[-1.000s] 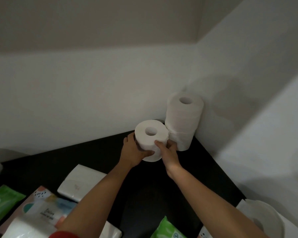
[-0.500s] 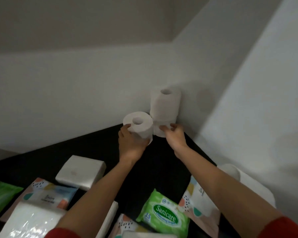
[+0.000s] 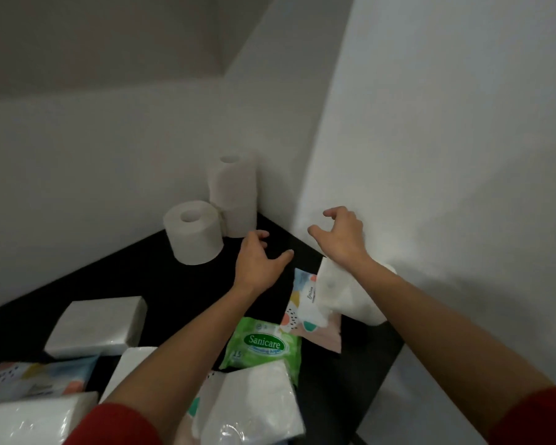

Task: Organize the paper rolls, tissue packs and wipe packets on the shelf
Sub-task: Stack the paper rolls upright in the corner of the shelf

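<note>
so, only a start. three rolls look placed: a stack (image 3: 233, 194) of seemingly two in the shelf (image 3: 161, 284) corner, at twelve o'clock from the hands, and a single roll (image 3: 195, 232) upright, touching the stack at its eight o'clock. both hands are empty, fingers loosely spread. the left hand (image 3: 259, 264) hovers near the stack, and the right hand (image 3: 341, 236) hovers over a lying roll (image 3: 350, 300) at four o'clock. left to do, i judge: that roll, the wipes (image 3: 264, 345) at six, and the tissue packs (image 3: 97, 326) scattered from six to eight o'clock.
</note>
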A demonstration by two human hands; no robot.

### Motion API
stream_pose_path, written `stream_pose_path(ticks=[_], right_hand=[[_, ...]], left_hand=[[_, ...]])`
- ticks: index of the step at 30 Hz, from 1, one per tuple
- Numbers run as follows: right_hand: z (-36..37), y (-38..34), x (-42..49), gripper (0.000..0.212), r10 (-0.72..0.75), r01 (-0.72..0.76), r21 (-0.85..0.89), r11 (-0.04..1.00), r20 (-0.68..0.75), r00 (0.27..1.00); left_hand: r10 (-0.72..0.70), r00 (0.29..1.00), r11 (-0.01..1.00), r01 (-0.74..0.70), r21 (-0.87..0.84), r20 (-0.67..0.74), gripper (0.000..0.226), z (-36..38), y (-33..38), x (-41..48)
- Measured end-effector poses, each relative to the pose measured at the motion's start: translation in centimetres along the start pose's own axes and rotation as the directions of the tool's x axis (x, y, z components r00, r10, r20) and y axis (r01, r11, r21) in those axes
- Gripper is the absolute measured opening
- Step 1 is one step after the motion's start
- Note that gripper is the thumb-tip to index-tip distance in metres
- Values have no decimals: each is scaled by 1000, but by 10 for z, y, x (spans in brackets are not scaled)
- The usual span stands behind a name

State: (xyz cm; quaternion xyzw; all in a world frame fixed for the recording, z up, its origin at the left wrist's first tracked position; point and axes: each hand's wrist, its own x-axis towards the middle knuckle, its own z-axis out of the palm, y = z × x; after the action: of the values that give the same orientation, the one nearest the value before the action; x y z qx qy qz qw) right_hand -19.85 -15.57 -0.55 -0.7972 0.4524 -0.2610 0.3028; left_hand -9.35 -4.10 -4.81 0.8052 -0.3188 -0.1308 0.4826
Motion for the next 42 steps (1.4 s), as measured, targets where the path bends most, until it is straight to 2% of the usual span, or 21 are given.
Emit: stream_pose_path(ticks=[5, 10, 15, 19, 20, 22, 23, 25, 27, 29, 31, 36, 39, 42], right_hand=[[-30, 33, -15, 64, 156, -161, -166, 973, -46, 987], [-37, 54, -24, 90, 331, -322, -142, 936, 39, 943], [-31, 61, -28, 107, 439, -423, -184, 887, 56, 897], [-29, 57, -25, 100, 453, -442, -148, 885, 52, 890], [-30, 55, -25, 99, 451, -444, -107, 890, 59, 890], [-30, 46, -24, 103, 458, -463, 25, 886, 106, 882], [-30, 40, -23, 108, 460, -475, 91, 875, 143, 876], [-27, 31, -18, 113, 455, -493, 175, 852, 215, 864], [-22, 25, -10, 111, 460, -532, 268, 803, 288, 840], [-17, 15, -6, 103, 476, -601, 382, 702, 376, 795], [-12, 2, -5, 79, 448, -651, 458, 606, 480, 754], [9, -17, 3, 44, 384, -704, 479, 524, 605, 698], [26, -29, 8, 41, 362, -733, 476, 485, 654, 664], [43, -42, 14, 44, 352, -744, 450, 494, 679, 645]], left_hand=[[51, 973, 999, -50, -11, 226, 55, 31, 13, -14], [146, 852, 985, -171, 2, 503, 45, 48, 24, -26], [127, 814, 988, -156, 2, 567, 46, 52, 20, -24], [85, 897, 995, -102, 16, 433, 48, 50, 13, -23], [31, 909, 999, -39, 9, 416, 50, 48, 11, -21], [-83, 884, 987, 138, -87, 460, 50, 45, 3, -18], [-124, 863, 948, 248, -197, 490, 47, 44, -1, -15], [-182, 836, 791, 437, -428, 517, 39, 37, -1, -10], [-227, 852, 683, 485, -546, 472, 38, 26, -1, -2], [-244, 877, 659, 462, -593, 413, 40, 13, -3, 6], [-235, 902, 676, 419, -606, 362, 42, -2, -6, 10], [-157, 959, 763, 268, -588, 234, 18, -34, -16, 16], [-66, 986, 838, 138, -528, 153, 14, -49, -28, 19], [-58, 998, 922, 50, -384, -7, 18, -61, -39, 24]])
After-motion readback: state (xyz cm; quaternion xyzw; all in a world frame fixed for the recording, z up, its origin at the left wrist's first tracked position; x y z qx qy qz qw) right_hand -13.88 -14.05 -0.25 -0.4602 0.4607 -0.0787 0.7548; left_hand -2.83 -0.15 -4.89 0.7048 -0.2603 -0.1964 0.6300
